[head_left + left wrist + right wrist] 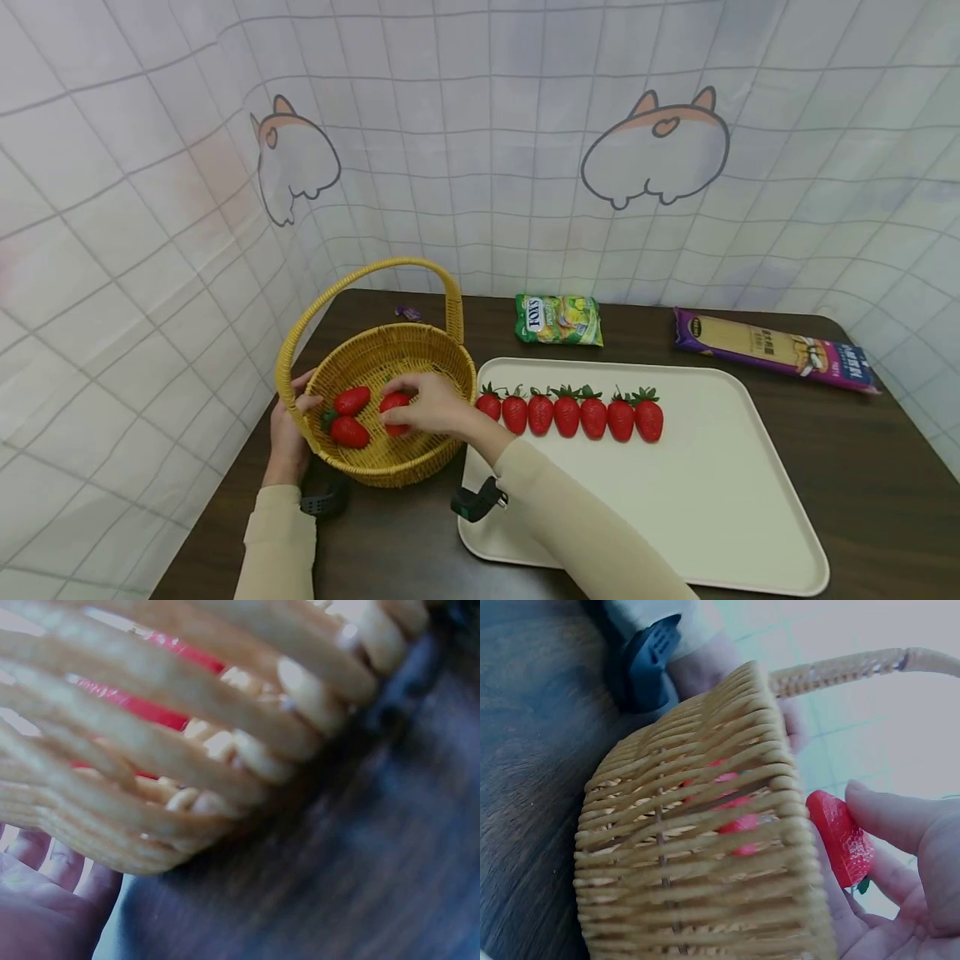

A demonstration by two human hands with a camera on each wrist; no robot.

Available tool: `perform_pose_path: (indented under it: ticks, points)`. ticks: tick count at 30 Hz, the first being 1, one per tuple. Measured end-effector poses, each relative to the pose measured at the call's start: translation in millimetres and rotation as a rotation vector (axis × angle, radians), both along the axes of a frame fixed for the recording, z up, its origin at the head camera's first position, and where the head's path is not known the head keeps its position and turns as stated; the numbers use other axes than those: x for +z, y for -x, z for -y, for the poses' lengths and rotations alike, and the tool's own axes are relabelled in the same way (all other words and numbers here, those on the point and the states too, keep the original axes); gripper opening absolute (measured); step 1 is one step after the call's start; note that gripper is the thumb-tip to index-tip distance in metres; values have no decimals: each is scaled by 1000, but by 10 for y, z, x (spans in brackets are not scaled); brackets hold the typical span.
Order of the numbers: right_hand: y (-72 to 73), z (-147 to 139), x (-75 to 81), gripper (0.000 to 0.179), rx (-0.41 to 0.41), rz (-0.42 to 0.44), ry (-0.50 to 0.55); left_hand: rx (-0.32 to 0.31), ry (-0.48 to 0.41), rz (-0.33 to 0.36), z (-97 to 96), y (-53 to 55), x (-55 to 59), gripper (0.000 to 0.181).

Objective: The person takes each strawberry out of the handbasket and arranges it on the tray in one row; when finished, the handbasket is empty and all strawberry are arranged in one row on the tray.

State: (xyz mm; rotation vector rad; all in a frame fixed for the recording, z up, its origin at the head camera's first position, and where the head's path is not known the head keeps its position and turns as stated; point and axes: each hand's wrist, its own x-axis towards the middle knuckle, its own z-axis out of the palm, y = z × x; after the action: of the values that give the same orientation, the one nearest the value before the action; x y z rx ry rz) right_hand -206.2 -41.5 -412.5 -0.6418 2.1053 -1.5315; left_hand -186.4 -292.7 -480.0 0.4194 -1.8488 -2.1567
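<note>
A yellow woven basket point(397, 477) with a tall arched handle point(360, 275) stands at the left of the table. My left hand point(287, 433) grips its left rim near the foot of the handle; in the left wrist view, its fingers point(64, 862) lie against the outer wicker. Thumb and fingers of my right hand point(435, 404) pinch a red strawberry point(841, 838) over the basket's inside, the green leaves partly showing in the right wrist view. Two more strawberries, one upper point(352, 401) and one lower point(349, 432), lie inside toward the left.
A cream tray point(720, 467) lies to the right, with several strawberries point(566, 415) in a row along its upper left. Behind it are a green FOX'S candy bag point(558, 319) and a long purple noodle packet point(776, 348). A small purple wrapper point(407, 313) lies behind the basket.
</note>
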Motion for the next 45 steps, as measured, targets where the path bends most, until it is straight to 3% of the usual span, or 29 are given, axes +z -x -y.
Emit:
perform_pose_path:
  ticks: [13, 20, 25, 36, 45]
  points:
    - [-156, -603, 125, 38, -135, 117, 168, 13, -1, 0, 10, 9, 11, 44]
    - [-295, -911, 12, 41, -255, 91, 235, 12, 1, 11, -9, 13, 11, 45]
    - [-315, -1115, -34, 41, -314, 100, 271, 12, -6, 0, -5, 7, 22, 45]
    - [-340, -1541, -14, 37, -352, -31, 147, 10, 11, 19, -35, 16, 37, 45]
    - [-234, -1919, 2, 35, -299, -69, 85, 10, 12, 16, -15, 2, 33, 46]
